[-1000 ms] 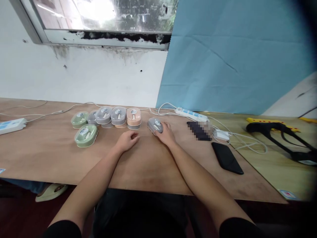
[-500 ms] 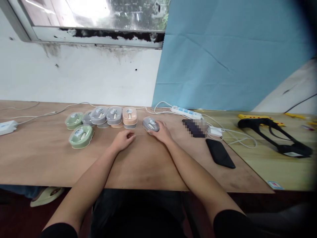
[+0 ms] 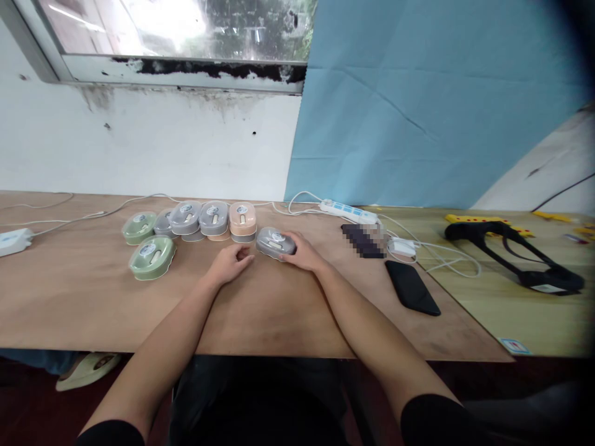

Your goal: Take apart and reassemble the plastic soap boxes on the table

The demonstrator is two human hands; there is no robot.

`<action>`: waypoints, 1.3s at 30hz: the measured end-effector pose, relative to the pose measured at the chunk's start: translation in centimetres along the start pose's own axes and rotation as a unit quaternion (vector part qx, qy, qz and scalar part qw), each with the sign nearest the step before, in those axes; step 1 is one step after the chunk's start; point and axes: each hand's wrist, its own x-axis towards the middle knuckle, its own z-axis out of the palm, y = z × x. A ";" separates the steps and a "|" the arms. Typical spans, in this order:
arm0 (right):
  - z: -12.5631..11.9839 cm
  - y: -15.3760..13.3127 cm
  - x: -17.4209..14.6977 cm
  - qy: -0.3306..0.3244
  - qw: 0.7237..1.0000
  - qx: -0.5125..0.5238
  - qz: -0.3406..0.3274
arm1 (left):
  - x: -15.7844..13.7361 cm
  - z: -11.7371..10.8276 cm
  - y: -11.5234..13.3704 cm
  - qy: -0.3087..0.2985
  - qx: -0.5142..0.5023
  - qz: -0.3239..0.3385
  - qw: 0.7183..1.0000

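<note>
My right hand point(image 3: 304, 253) is closed around the right end of a grey lidded plastic box point(image 3: 274, 243) with a clear top and a round label. The box is at or just above the tabletop, slightly tilted. My left hand point(image 3: 230, 263) rests on the table left of it, fingers loosely curled, with nothing visible in them. Behind the left hand stand stacked boxes of the same kind: a peach box point(image 3: 243, 217) on a grey one, a grey box point(image 3: 214, 218) on a peach one, and another grey box point(image 3: 185, 218). A green box point(image 3: 152, 257) lies left of my left hand.
Another green box point(image 3: 139, 228) stands at the row's left end. To the right lie a black phone point(image 3: 411, 288), a partly pixelated dark object point(image 3: 362, 240), a white charger point(image 3: 402, 248) with cables, a power strip point(image 3: 348, 212) and a black strap frame point(image 3: 515, 257). The wall bounds the brown table point(image 3: 279, 316).
My right hand has moved slightly left with the grey box, which is now nearer my left hand and turned a little. My left hand stays in place.
</note>
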 end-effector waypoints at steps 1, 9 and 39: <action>-0.1 -0.2 -0.1 -0.011 1.000 0.006 -0.008 | 0.0 0.0 0.1 0.001 -0.003 -0.002 1.000; -0.2 -1.6 -0.2 -0.043 0.999 0.017 -0.023 | 0.0 0.0 0.1 0.014 -0.031 -0.018 0.999; -0.1 -1.4 -0.3 0.152 0.988 0.036 -0.009 | 0.1 0.2 0.2 -0.007 -0.043 -0.038 0.998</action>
